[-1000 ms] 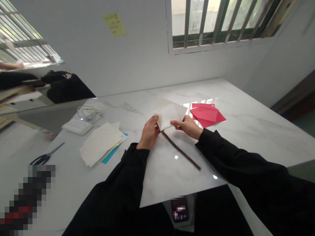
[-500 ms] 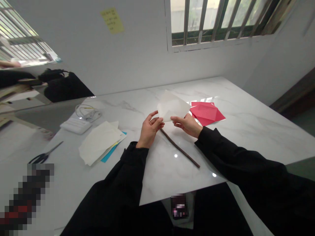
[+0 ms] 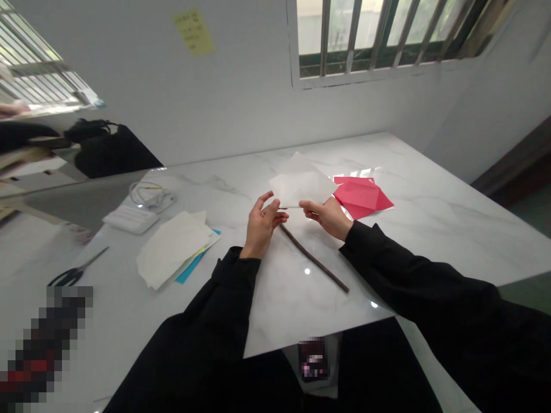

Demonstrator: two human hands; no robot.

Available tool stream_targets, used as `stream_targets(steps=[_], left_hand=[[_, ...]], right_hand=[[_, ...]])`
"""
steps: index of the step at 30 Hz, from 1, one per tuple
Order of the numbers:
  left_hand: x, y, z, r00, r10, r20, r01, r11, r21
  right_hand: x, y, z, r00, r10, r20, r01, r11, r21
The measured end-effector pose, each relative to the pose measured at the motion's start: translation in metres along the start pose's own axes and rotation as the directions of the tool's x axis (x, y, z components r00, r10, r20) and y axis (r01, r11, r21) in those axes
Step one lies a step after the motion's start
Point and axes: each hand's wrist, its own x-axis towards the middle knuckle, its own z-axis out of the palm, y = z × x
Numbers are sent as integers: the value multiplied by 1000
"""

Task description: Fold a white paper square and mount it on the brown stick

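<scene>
A sheet of white paper (image 3: 303, 178) is held just above the table, its near edge pinched between both hands. My left hand (image 3: 260, 226) grips the left end of that edge between thumb and fingers. At the right end, my right hand (image 3: 325, 217) pinches the same edge. The edge looks narrow and folded or rolled over. Below the hands a thin dark brown stick (image 3: 316, 261) lies slanting on the table, its far end close to my left hand.
Red paper (image 3: 364, 198) lies to the right of the hands. On the left are white sheets (image 3: 172, 249) over blue paper (image 3: 196, 268), a white box (image 3: 131, 219) with a cable (image 3: 152, 195), and scissors (image 3: 80, 269). A yellow note (image 3: 193, 31) sticks to the wall.
The white paper has tilted flatter and its near edge has turned over into a narrow strip. Both hands stay at nearly the same place, still pinching it.
</scene>
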Motion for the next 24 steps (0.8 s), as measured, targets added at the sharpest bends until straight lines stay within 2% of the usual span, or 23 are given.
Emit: stream_targets(steps=[13, 20, 24], left_hand=[[-4, 1, 4, 999, 2, -47, -3, 1000, -11], [-5, 0, 5, 999, 49, 14, -50, 997, 61], [-8, 2, 5, 995, 61, 84, -66, 996, 63]], right_hand=[[5, 14, -4, 998, -64, 29, 66, 996, -64], [2, 11, -1, 991, -114, 69, 124, 980, -158], [3, 10, -1, 992, -118, 47, 125, 977, -172]])
